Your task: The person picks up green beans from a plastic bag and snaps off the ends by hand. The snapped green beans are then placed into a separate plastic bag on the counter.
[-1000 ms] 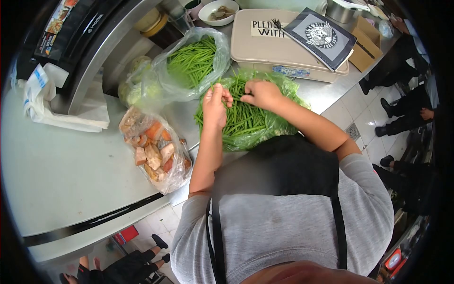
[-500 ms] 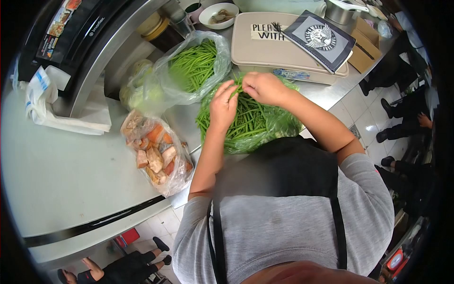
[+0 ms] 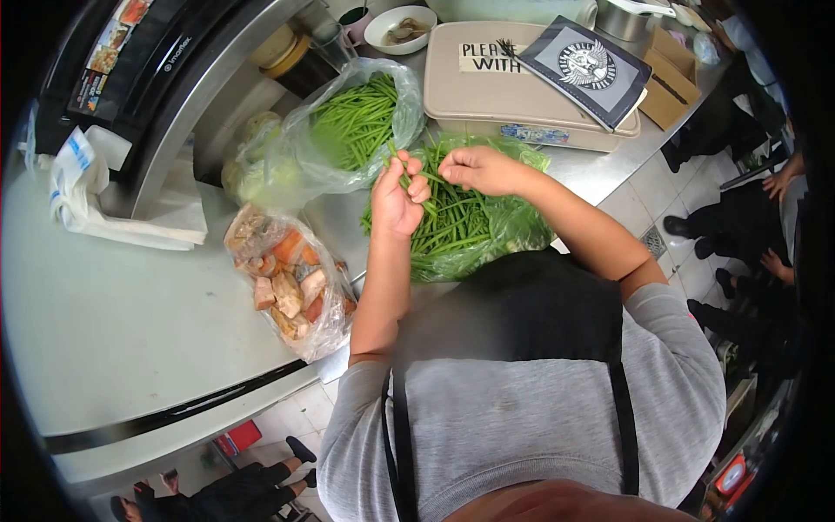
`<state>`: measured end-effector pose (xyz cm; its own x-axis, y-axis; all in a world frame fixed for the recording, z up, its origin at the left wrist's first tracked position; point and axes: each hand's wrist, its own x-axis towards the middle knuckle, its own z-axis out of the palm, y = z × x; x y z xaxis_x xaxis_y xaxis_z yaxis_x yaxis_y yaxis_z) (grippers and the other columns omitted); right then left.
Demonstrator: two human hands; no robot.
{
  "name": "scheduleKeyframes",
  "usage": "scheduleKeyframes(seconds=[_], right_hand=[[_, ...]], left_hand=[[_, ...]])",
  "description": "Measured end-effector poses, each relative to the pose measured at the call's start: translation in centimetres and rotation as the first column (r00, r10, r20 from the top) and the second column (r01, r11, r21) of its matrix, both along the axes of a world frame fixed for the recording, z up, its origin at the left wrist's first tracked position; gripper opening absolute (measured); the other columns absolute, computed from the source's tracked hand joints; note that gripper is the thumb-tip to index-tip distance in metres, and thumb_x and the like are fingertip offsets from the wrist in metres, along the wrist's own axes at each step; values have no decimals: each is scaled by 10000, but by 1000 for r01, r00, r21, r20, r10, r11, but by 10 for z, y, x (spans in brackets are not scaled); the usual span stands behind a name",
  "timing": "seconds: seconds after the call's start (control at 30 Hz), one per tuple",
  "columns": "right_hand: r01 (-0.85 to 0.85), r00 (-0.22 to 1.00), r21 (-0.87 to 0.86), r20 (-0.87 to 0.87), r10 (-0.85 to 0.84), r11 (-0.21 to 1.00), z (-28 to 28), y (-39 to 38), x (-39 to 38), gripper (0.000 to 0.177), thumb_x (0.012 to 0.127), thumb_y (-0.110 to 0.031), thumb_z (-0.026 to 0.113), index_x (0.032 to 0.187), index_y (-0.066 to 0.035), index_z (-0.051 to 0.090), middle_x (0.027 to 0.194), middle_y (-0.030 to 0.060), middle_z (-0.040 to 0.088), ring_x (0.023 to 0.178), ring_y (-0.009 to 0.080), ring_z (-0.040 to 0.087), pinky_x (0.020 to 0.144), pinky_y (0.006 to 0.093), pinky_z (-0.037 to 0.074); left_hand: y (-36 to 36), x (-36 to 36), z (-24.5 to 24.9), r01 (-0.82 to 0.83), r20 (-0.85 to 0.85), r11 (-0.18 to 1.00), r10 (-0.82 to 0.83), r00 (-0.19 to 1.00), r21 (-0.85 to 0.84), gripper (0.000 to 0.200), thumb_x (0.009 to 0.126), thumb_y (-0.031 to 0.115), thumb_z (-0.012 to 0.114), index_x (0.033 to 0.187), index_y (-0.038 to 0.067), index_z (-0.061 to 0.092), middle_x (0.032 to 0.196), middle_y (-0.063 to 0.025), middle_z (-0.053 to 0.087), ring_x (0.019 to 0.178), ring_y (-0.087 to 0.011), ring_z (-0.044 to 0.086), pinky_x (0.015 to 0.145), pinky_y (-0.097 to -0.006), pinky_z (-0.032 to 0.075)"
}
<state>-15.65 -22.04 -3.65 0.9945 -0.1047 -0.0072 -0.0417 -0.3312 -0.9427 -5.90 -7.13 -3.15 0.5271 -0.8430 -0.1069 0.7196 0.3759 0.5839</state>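
Observation:
My left hand point(image 3: 399, 197) is turned palm up, its fingers curled round a few green beans point(image 3: 389, 157) whose ends stick out past the fingertips. Close by on the right, my right hand point(image 3: 481, 170) has thumb and forefinger pinched together at the end of a bean; the other fingers are folded in. Both hands hover over an open green plastic bag point(image 3: 519, 228) full of green beans point(image 3: 452, 224). Just beyond my left hand, a clear bag point(image 3: 407, 96) holds more green beans point(image 3: 357, 122).
On the left lies a clear bag of orange and pale chunks point(image 3: 296, 287), beside a bag of pale green vegetables point(image 3: 252, 161). A lidded beige bin point(image 3: 474, 96) with a notebook point(image 3: 587, 70) on top stands at the back. Other people point(image 3: 739, 217) stand at the right.
My left hand has moved slightly down and left and rolled palm up, showing the beans in it. The right hand has shifted slightly down, and the gap between the hands has widened.

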Motion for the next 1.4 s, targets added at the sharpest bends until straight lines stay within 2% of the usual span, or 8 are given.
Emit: scheduleKeyframes(seconds=[0.1,0.3,0.4,0.6,0.73,0.97,1.1,1.4], right_hand=[[-74,996,41,-47,76,996,10,6,-4,187,798,-208,505,791,-22,521,654,28,526,578,108,486,550,254,407],[404,895,-73,238,-377,912,20,17,-3,140,738,-169,500,695,-36,496,649,166,523,579,312,511,534,364,406],[455,868,-341,377,-324,822,11,19,-1,147,726,-179,496,693,-37,510,667,158,541,607,316,535,545,393,416],[26,986,-731,-93,-137,682,0,24,-5,217,712,-272,525,748,-60,546,716,112,574,669,276,564,574,390,445],[-22,999,-759,1,34,651,-25,41,-5,277,684,-336,573,775,-76,551,742,103,562,671,275,564,571,379,451],[208,971,-369,186,-148,906,-3,24,5,130,697,-181,541,757,-66,530,680,118,564,610,267,559,534,368,434],[229,961,-45,171,-219,972,23,20,3,115,752,-108,511,770,6,508,704,98,596,615,143,572,555,255,438],[331,918,-652,389,-73,682,31,2,-9,109,716,-173,501,732,-78,552,673,96,585,635,268,568,572,362,456]], left_hand=[[-3,-3,1,-19,-13,999,19,1000,-26,100,852,212,416,868,117,443,731,-20,437,508,-100,377,440,-204,299],[-10,-17,12,-91,170,995,84,982,33,88,855,199,404,866,115,430,757,-25,456,573,-100,388,474,-207,321],[-11,-27,22,-214,388,970,156,908,112,97,857,197,399,860,105,431,734,-26,472,579,-87,390,475,-195,324],[-7,-35,36,-355,631,922,186,753,153,134,864,207,387,844,81,429,645,-8,463,536,-54,369,464,-174,309],[-6,-15,19,-438,585,861,221,780,259,146,855,222,419,806,85,423,571,9,411,536,-74,384,466,-196,310],[-2,-14,-3,-387,555,842,130,822,376,149,844,193,440,828,51,484,633,-6,480,463,-59,397,426,-181,312],[-7,-29,0,-203,558,890,-66,827,407,176,838,168,442,932,36,511,697,-22,523,461,-44,408,419,-160,313],[-5,-21,9,-377,762,766,-219,609,521,139,805,122,476,816,3,547,583,-4,508,491,-68,427,463,-214,344]])
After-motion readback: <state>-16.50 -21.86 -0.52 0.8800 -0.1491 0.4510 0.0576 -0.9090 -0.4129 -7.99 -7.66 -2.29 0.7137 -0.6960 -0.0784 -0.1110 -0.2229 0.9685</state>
